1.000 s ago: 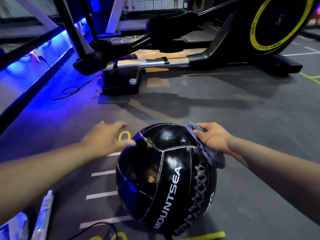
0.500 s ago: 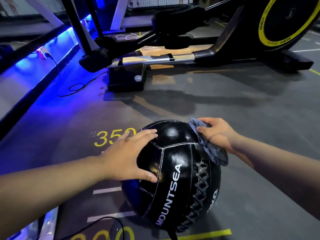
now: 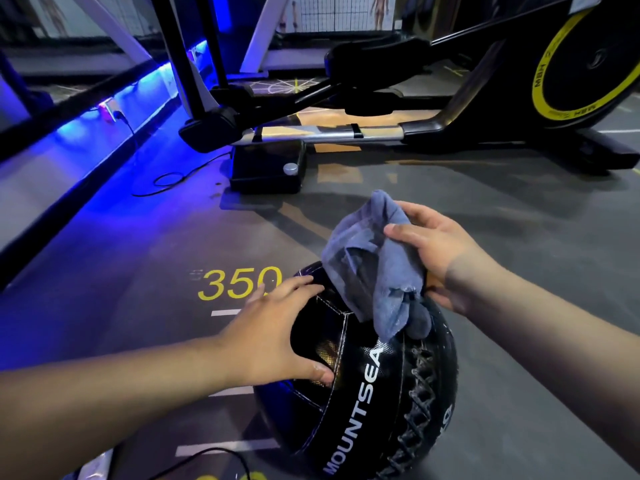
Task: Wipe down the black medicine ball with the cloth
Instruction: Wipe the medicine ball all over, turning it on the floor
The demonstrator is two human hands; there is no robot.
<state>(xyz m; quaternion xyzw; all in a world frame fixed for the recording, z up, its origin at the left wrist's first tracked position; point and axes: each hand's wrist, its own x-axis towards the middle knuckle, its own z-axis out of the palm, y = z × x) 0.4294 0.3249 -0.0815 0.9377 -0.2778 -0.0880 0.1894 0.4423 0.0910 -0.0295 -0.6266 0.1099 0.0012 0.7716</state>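
A black medicine ball [image 3: 377, 403] with white "MOUNTSEA" lettering and cross lacing rests on the grey gym floor in the lower middle of the head view. My left hand [image 3: 273, 337] lies flat on the ball's upper left side, fingers spread. My right hand [image 3: 436, 251] grips a bunched blue-grey cloth [image 3: 374, 271] above the ball's top right. The cloth hangs loose from my fingers, its lower end reaching the ball's top.
A black elliptical trainer [image 3: 450, 109] with a yellow-ringed flywheel [image 3: 585, 60] stands across the back. Its black foot block [image 3: 266, 166] sits just beyond the ball. A cable [image 3: 173, 178] lies on the floor at left by a blue-lit ledge. Yellow "350" [image 3: 239, 284] marks the floor.
My right hand has lifted the cloth up off the ball's top right, and the cloth now hangs open. My left hand has stayed pressed on the ball's left side.
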